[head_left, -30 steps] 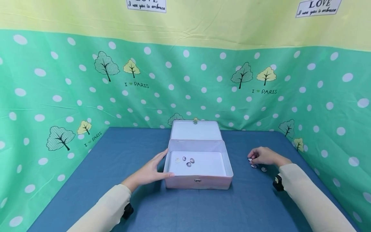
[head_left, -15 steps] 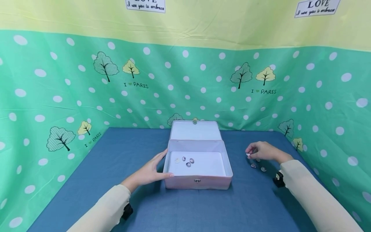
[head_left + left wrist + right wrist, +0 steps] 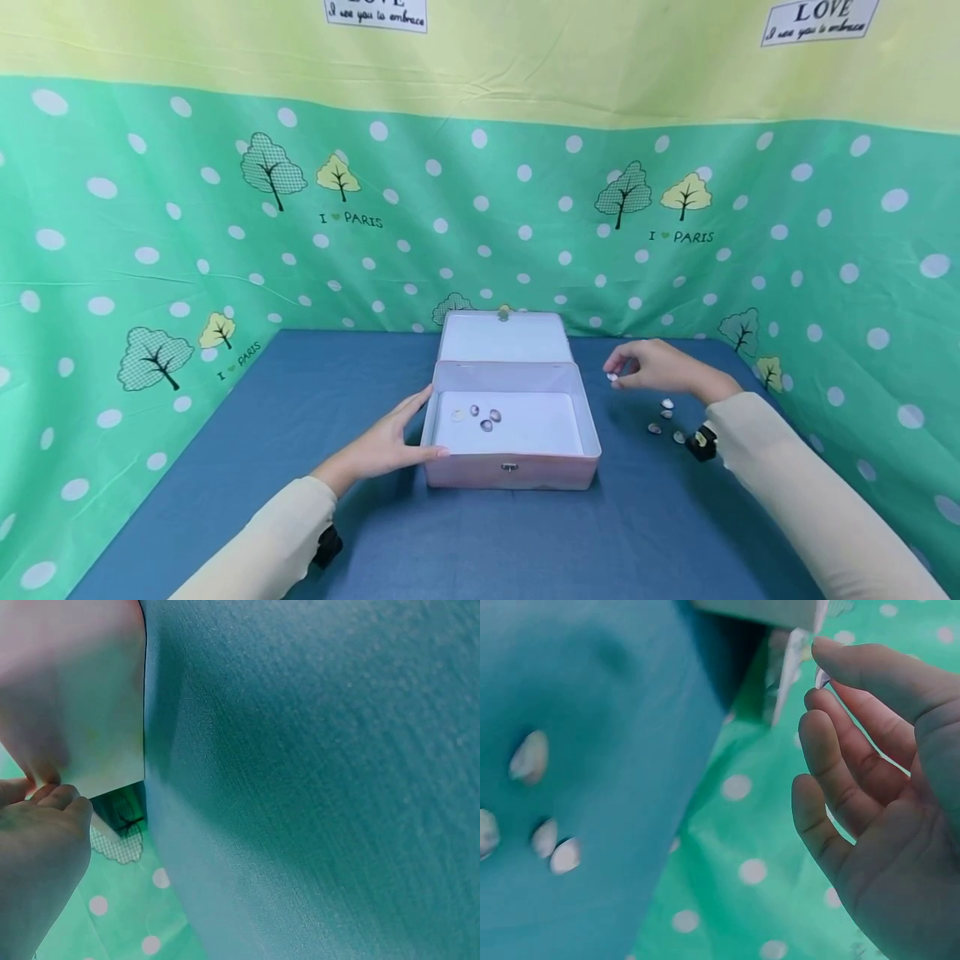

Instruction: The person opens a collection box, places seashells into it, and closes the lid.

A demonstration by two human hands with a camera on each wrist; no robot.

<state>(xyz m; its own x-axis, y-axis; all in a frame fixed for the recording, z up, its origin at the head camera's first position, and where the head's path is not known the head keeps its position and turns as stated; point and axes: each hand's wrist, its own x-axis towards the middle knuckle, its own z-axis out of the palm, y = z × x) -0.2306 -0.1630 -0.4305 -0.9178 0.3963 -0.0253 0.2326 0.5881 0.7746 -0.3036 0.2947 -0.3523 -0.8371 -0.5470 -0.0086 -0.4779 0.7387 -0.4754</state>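
A pink metal box (image 3: 517, 473) with a white inside stands on the blue table, its lid (image 3: 504, 337) tipped back. My left hand (image 3: 378, 450) rests against its left side, thumb on the front rim and fingers spread along the left wall. Inside lie several small dark shells (image 3: 486, 425) and a pale one (image 3: 458, 415). Right of the box, my right hand (image 3: 656, 367) is raised above the table. In the right wrist view, a small whitish seashell (image 3: 822, 677) is pinched between thumb and forefinger, the other fingers loosely bent.
Several loose seashells (image 3: 655, 428) lie on the blue cloth (image 3: 645, 533) below my right hand. A green dotted curtain (image 3: 525, 192) hangs behind the table and along its sides.
My right hand has lifted a seashell off the group on the table and moved left and away from me, closer to the box. The left hand stays at the box.
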